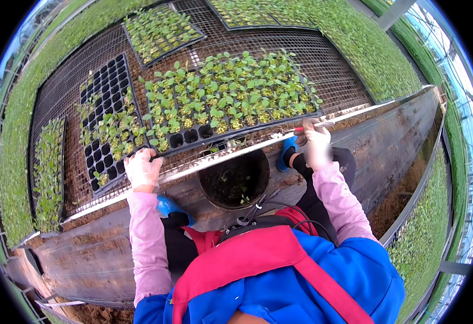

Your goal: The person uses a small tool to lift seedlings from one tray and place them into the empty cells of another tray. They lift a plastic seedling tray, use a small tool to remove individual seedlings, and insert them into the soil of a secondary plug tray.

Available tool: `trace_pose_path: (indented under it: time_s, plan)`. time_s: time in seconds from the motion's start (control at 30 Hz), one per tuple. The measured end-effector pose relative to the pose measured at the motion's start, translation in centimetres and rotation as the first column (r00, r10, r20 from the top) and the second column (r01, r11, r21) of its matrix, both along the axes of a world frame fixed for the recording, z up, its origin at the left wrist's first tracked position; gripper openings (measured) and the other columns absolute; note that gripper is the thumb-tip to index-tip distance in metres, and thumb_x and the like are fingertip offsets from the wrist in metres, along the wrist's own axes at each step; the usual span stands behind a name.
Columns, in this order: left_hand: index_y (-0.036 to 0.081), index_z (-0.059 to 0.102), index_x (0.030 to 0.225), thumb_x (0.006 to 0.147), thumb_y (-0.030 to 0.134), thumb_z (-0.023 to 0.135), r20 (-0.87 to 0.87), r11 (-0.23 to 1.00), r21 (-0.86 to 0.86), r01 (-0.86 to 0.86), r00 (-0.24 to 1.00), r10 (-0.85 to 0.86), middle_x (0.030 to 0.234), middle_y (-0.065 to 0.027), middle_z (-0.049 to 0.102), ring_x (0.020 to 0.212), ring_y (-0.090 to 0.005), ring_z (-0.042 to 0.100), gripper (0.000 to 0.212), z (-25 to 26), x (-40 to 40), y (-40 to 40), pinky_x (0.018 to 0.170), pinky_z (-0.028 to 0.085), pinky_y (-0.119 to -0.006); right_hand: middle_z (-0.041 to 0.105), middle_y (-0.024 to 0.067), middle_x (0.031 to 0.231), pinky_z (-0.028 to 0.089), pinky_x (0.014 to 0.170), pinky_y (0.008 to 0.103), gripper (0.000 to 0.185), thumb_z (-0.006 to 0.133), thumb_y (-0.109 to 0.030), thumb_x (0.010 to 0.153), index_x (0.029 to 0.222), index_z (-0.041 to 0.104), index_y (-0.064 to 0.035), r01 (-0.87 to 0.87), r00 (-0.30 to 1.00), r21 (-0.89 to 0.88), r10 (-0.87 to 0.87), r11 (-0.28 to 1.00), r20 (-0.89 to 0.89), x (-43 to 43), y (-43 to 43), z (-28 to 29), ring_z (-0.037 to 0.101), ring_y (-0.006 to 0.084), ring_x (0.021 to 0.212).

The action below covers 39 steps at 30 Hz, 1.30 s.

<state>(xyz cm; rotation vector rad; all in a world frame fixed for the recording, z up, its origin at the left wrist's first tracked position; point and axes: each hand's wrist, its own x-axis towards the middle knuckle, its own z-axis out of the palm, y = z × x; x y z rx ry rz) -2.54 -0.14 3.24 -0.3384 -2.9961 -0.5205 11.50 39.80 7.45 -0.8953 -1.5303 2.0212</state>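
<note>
My left hand [143,167], in a thin clear glove, is at the near edge of two black plug trays, its fingers curled. Whether it grips anything is hidden. My right hand [316,143], also gloved with darkened fingertips, holds a slim red tool [298,129] at the bench rail. Before me lies a plug tray of leafy seedlings [228,95], with a few bare cells at its near left corner. Left of it sits a partly filled plug tray [107,117] with many bare black cells and some seedlings.
A round dark bucket [236,178] stands below the white bench rail [220,158], between my blue-covered feet. More seedling trays [161,32] rest on the wire mesh bench [321,60]. Another seedling tray [49,174] is far left. Black ground cover [82,263] lines the aisle.
</note>
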Motion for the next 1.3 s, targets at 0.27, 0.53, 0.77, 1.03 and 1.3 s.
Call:
trace_pose_path:
  time_s: [0.27,0.53,0.77,1.03,1.3]
  plan:
    - [0.013,0.063,0.080,0.069,0.029,0.068,-0.046,1.000,-0.028,-0.003,0.999,0.001,0.088,-0.0082,0.064,0.088,-0.0304,0.057,0.020,-0.4,-0.1,0.0,0.094,0.034,-0.045,0.063,0.0095,0.075,0.042,0.049,0.0231,0.020,0.060,-0.007,0.084,0.101,0.059,0.0046,-0.079,0.997,0.176,0.079,0.981,0.009,1.1,0.0,-0.1,0.055,0.0116,0.054]
    - [0.010,0.064,0.073,0.067,0.028,0.070,-0.118,0.999,-0.033,0.013,0.993,-0.017,0.081,-0.0097,0.065,0.081,-0.0291,0.059,0.020,-0.1,-0.1,0.5,0.081,0.039,-0.037,0.065,0.0089,0.078,0.042,0.050,0.0214,0.017,0.060,-0.008,0.087,0.101,0.061,0.0026,0.028,0.992,0.311,0.012,0.950,-0.124,1.3,3.4,-2.3,0.057,0.0089,0.060]
    - [0.011,0.064,0.073,0.066,0.027,0.069,-0.100,0.999,-0.031,-0.006,0.995,0.003,0.083,-0.0089,0.065,0.082,-0.0291,0.059,0.019,0.1,-0.3,0.3,0.080,0.041,-0.038,0.063,0.0055,0.089,0.042,0.059,0.0209,0.015,0.056,-0.004,0.088,0.100,0.060,0.0014,0.069,0.997,0.213,-0.063,0.975,-0.035,1.7,4.1,-0.5,0.053,0.0067,0.066]
    - [0.010,0.066,0.076,0.070,0.029,0.066,-0.109,1.000,-0.029,-0.004,0.994,0.001,0.084,-0.0117,0.066,0.080,-0.0319,0.060,0.020,-0.3,-0.7,0.1,0.075,0.045,-0.040,0.064,0.0048,0.087,0.046,0.066,0.0208,0.015,0.061,0.000,0.087,0.101,0.064,0.0036,0.034,0.978,0.531,0.081,0.847,-0.192,1.9,3.1,-3.5,0.056,0.0085,0.072]
    - [0.011,0.066,0.073,0.071,0.028,0.069,-0.050,0.998,0.010,-0.067,0.996,0.067,0.084,-0.0090,0.066,0.082,-0.0311,0.057,0.018,-0.5,-0.9,0.3,0.082,0.040,-0.040,0.066,0.0050,0.082,0.045,0.061,0.0206,0.015,0.059,-0.007,0.089,0.102,0.064,0.0010,0.197,0.979,0.454,-0.147,0.869,-0.142,1.5,4.5,-1.2,0.057,0.0077,0.068]
